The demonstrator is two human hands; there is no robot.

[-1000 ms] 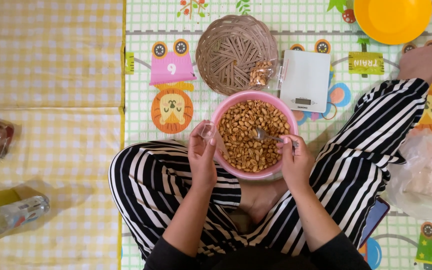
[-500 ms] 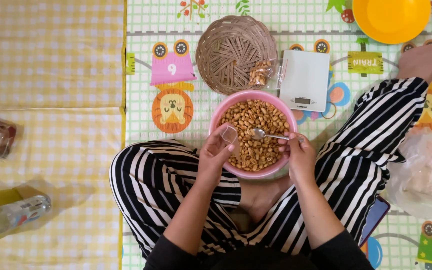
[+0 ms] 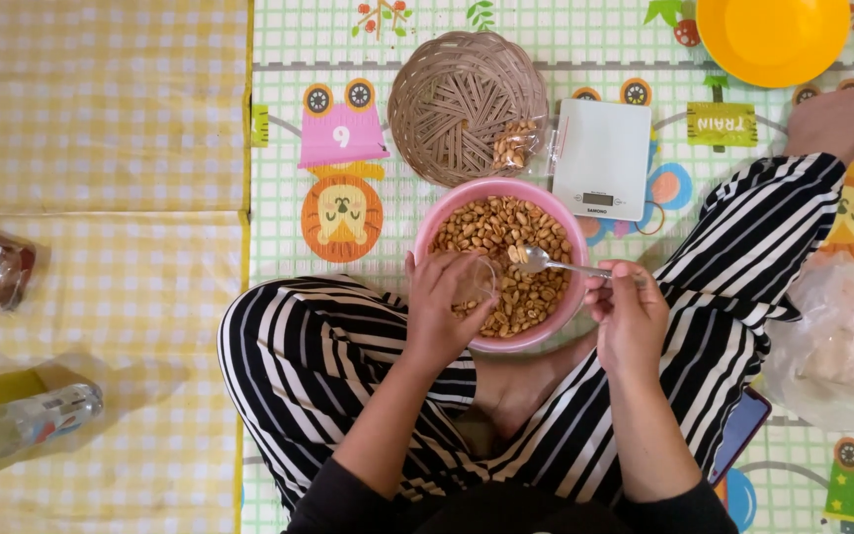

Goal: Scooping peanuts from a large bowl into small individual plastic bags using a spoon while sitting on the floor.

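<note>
Sitting cross-legged on a patterned play mat [image 3: 279, 227], a person in striped trousers [image 3: 289, 356] works over a pink bowl [image 3: 427, 232] of roasted peanuts [image 3: 496, 222] resting between the knees. The left hand [image 3: 437, 311] is closed around a small clear plastic bag [image 3: 481, 280], its mouth held open above the nuts; the film looks thin, light and limp, likely to slip or collapse unless pinched at the rim. The right hand [image 3: 630, 316] pinches the handle of a metal spoon [image 3: 546, 263], its loaded bowl level beside the bag; the stiff spoon handles best near the handle's end, kept flat, since loose nuts roll off easily. Beyond the bowl sit a woven basket [image 3: 447, 99] holding one filled packet [image 3: 514, 146], a white kitchen scale [image 3: 603, 158] and a yellow bowl [image 3: 773, 40], cut off by the frame. The clear bag's outline is hard to trace, its contents uncertain; a cloudy plastic bag [image 3: 842, 346] at right and two bottles [image 3: 12, 346] at left are partly cropped.
</note>
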